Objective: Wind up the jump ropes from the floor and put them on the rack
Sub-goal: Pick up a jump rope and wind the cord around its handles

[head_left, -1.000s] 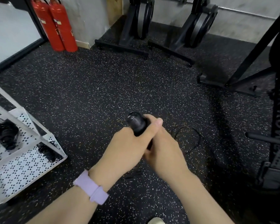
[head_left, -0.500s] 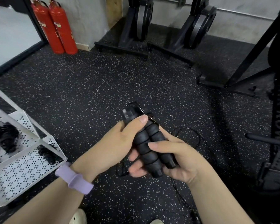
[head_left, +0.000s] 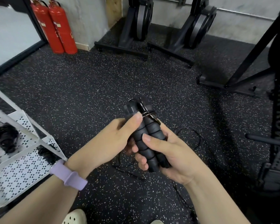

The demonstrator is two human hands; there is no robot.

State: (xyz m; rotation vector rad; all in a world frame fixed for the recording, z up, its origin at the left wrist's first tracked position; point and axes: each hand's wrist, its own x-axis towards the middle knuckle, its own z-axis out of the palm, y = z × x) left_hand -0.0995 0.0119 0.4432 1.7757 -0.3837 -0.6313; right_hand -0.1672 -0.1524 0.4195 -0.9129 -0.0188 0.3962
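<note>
Head view: both hands [head_left: 168, 152] clasp paired handles [head_left: 145, 136].

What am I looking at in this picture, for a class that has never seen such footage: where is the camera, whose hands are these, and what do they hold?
The camera sits on a person's head and looks forward and down, so you see their own two arms. The left hand, with a purple wristband, and the right hand grip the two black handles of a jump rope, held side by side. Its thin cord trails down onto the speckled gym floor. At left stands a white rack with wound ropes on it. Two red fire extinguishers stand by the wall.
</note>
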